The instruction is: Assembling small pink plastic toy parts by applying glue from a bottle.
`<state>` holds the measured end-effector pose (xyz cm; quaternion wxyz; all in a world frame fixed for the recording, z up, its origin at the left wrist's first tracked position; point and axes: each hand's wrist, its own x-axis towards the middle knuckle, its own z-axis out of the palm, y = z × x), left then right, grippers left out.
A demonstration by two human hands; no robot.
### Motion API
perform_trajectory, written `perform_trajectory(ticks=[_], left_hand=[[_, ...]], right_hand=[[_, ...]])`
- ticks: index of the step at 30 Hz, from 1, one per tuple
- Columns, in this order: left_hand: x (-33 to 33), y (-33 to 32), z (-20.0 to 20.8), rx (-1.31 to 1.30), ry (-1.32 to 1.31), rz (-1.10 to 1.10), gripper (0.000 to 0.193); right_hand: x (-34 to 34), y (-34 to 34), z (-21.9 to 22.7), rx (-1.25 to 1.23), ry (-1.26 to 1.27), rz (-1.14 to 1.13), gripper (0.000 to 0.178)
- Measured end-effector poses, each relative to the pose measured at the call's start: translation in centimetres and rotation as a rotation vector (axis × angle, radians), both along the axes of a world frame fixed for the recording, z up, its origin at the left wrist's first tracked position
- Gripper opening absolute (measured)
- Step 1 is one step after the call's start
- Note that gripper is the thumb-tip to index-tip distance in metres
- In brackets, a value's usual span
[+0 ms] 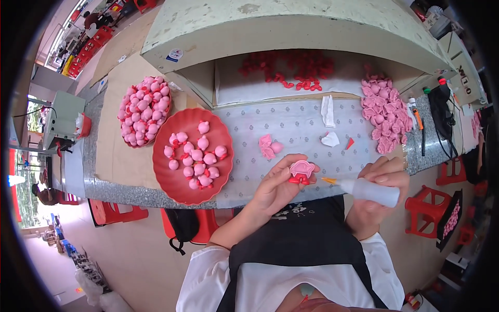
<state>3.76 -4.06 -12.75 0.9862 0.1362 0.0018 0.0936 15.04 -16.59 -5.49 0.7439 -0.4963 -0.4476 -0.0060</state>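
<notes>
My left hand pinches a small toy figure part, its upper shell pink and hollow-looking, its lower piece red. In my right hand is a translucent white squeeze bottle with a narrow yellow nozzle. The nozzle points left at the figure part, a short gap away. On the patterned paper just beyond my left hand lie pink pieces, one of them round. To the left, a red scalloped plate carries several pink round figures with red parts.
Behind the plate stands a heaped basket of pink figures. A pile of pink parts lies at the right, near an orange marker pen. Red parts sit under the pale shelf. Crumpled white paper lies mid-table.
</notes>
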Motion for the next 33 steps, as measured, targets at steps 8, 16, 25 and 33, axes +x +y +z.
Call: perform_trajectory(ticks=[8,16,25,33], left_hand=[[-0.2,0.0,0.7,0.153,0.079,-0.019,0.04],[0.2,0.5,0.6,0.097,-0.028,-0.038,0.037],[-0.3,-0.2,0.4,0.117,-0.023,-0.021,0.039],[-0.1,0.1,0.7,0.092,-0.012,-0.018,0.038]], right_hand=[[-1.1,0.5,0.4,-0.19,-0.196,0.092,0.049],[-1.0,1.2,0.3,-0.246,-0.217,0.051,0.037],[-1.0,1.2,0.1,-0.153,-0.247,0.037,0.04],[-1.0,1.1,0.6,-0.147,-0.272,0.037,0.039]])
